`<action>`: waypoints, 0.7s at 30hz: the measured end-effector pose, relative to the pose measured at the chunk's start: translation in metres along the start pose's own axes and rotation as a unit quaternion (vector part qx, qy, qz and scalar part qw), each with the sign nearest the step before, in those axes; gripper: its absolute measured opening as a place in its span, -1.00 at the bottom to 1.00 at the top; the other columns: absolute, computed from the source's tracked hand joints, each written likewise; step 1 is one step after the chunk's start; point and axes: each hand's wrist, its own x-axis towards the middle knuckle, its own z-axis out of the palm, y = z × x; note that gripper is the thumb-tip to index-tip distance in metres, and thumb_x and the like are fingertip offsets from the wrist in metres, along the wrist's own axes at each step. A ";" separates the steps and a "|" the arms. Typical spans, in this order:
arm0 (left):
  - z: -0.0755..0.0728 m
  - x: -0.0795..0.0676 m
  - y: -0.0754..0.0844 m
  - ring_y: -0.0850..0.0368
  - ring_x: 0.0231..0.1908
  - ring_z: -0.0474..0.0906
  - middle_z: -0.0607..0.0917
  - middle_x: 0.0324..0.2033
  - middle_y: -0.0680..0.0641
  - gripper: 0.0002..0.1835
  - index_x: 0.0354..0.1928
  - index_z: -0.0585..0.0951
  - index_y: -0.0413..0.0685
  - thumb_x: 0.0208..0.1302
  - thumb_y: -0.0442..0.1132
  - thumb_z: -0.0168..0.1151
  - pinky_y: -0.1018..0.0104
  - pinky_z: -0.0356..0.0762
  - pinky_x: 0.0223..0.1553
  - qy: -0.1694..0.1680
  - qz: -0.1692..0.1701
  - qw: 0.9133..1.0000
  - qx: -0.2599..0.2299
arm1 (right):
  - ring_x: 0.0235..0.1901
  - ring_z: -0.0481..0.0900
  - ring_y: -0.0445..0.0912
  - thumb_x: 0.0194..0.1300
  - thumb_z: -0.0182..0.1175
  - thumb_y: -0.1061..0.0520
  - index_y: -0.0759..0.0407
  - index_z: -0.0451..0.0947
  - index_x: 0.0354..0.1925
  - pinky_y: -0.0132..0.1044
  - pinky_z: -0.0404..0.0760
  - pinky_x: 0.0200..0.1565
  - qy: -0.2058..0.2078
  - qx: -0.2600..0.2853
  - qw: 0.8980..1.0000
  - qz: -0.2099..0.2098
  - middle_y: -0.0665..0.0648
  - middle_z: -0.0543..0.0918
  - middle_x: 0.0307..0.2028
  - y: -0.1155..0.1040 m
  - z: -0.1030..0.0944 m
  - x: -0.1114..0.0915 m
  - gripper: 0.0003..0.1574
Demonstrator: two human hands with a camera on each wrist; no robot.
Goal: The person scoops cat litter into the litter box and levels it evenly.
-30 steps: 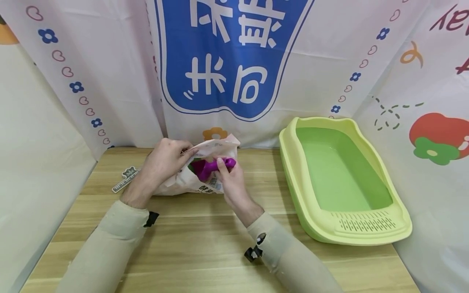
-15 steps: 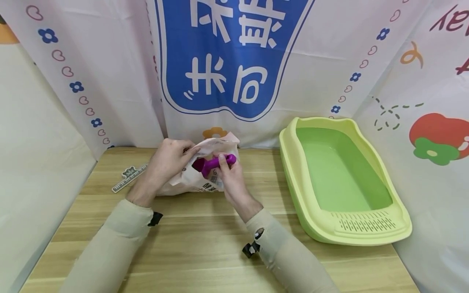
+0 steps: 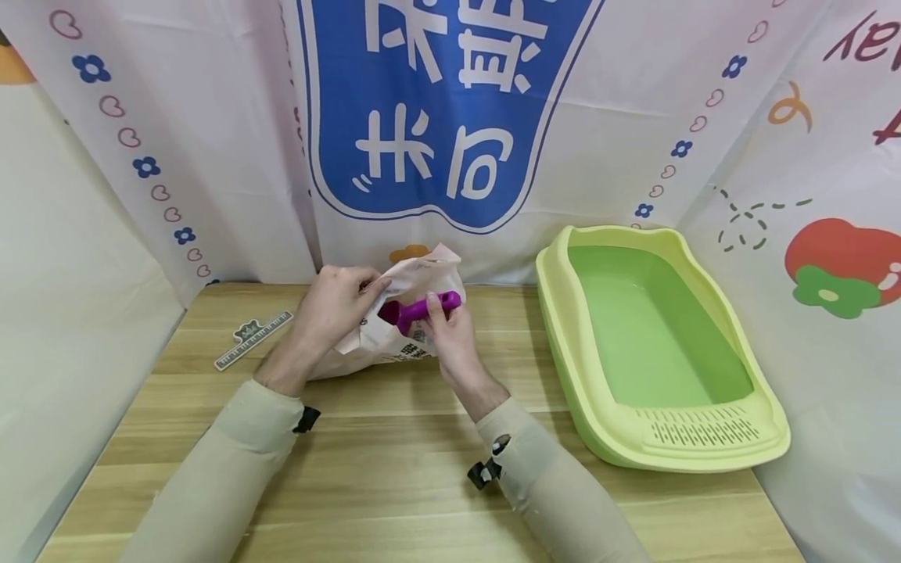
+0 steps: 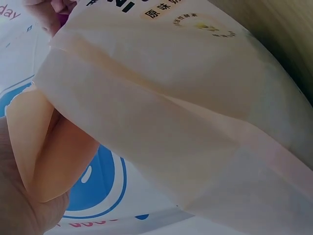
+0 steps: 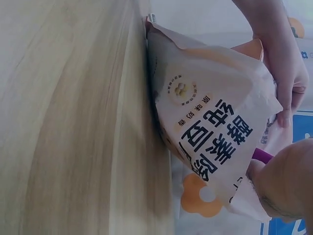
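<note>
A pale, printed plastic bag (image 3: 373, 342) lies on its side on the table, its mouth open toward the right in the head view. My left hand (image 3: 338, 306) pinches the upper edge of that mouth between thumb and fingers. My right hand (image 3: 454, 340) grips the handle of a purple scoop (image 3: 415, 313), thumb on top. The scoop's head sits inside the bag's mouth, partly hidden by the film. Large black characters show on the bag (image 5: 195, 93) in the right wrist view. Its creased film (image 4: 161, 132) fills most of the left wrist view.
A light-green litter box (image 3: 662, 336) with a raised rim and slotted front stands at the right. On the left lies a flat strip with piano-key print and a bear-shaped piece (image 3: 253, 340). A printed curtain (image 3: 563, 141) hangs behind the wooden table (image 3: 366, 485).
Both hands have shifted slightly right, and the bag's mouth has risen with them. The scoop has moved a little up and right. More of the piano-print strip is uncovered.
</note>
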 end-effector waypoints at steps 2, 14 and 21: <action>0.000 0.000 0.000 0.22 -0.68 0.54 0.76 -0.53 0.00 -0.76 -0.23 0.79 0.02 0.53 -0.03 0.28 0.31 0.48 -0.69 -0.001 0.000 1.000 -0.004 | 0.38 0.56 0.30 0.70 -0.04 0.04 0.53 0.27 0.40 -0.11 0.60 0.36 -0.011 -0.003 1.000 0.015 0.59 0.51 0.33 0.004 0.000 0.000 -0.38; -0.007 -0.001 0.008 0.21 -0.69 0.54 0.77 -0.51 -0.02 -0.76 -0.17 0.79 0.01 0.54 -0.03 0.27 0.30 0.50 -0.68 -0.019 -0.018 0.999 0.031 | 0.36 0.56 0.28 0.73 -0.13 -0.05 0.48 0.22 0.44 -0.14 0.64 0.31 -0.032 0.049 0.996 0.066 0.60 0.49 0.36 0.008 -0.002 -0.001 -0.32; -0.018 0.000 0.014 0.14 -0.60 0.58 0.73 -0.52 -0.01 -0.74 -0.16 0.77 0.01 0.54 0.01 0.25 0.28 0.50 -0.60 -0.041 -0.028 0.996 0.074 | 0.28 0.69 0.18 0.70 -0.05 -0.08 0.33 0.23 0.48 -0.25 0.72 0.20 0.009 0.069 0.995 0.070 0.46 0.63 0.29 -0.005 -0.004 -0.005 -0.34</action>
